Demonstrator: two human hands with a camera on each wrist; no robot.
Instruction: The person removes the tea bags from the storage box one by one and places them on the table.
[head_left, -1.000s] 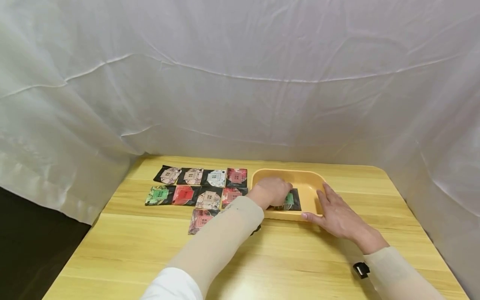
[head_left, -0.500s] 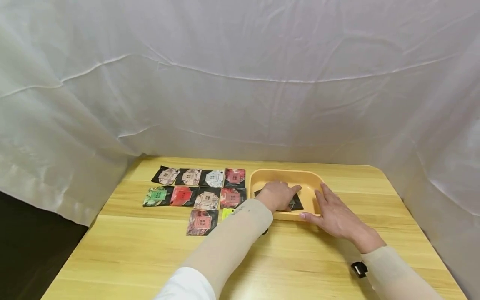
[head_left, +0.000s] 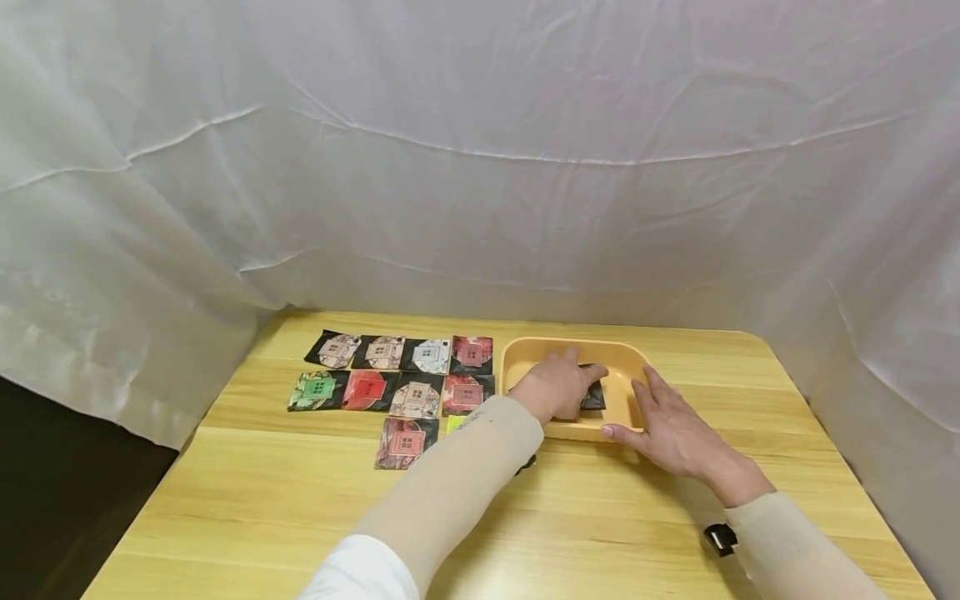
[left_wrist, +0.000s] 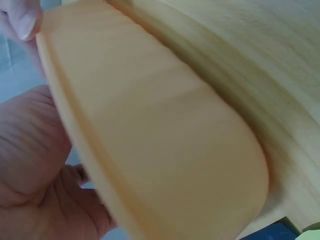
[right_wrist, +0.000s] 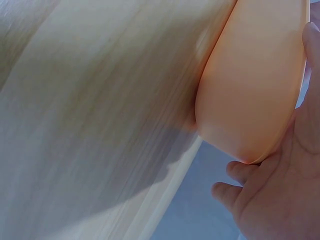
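Note:
A yellow-orange plastic tray [head_left: 618, 387] stands near the back of the wooden table. Reaching over its near wall, my left hand [head_left: 555, 387] lies with spread fingers on a dark square sachet [head_left: 595, 397] inside. Most of that sachet is hidden under the hand. At the tray's right end, my right hand [head_left: 678, 433] rests against the rim, thumb on the near side and fairly straight fingers along the right wall. In the right wrist view, two fingers of the right hand [right_wrist: 280, 190] hang loosely below the tray's corner. The left fingertips are hidden behind the tray wall in the left wrist view.
Left of the tray lie rows of flat printed sachets, among them a green one [head_left: 317, 390], a red one [head_left: 367, 389] and a pinkish one [head_left: 406, 443]. A yellow-green label [head_left: 454, 423] shows beside my left forearm. White cloth [head_left: 480, 208] hangs behind the table.
Inside the tray my left hand has shifted and spread over the sachet, which has turned from slanted to straighter and moved slightly back. My right hand has stayed at the rim.

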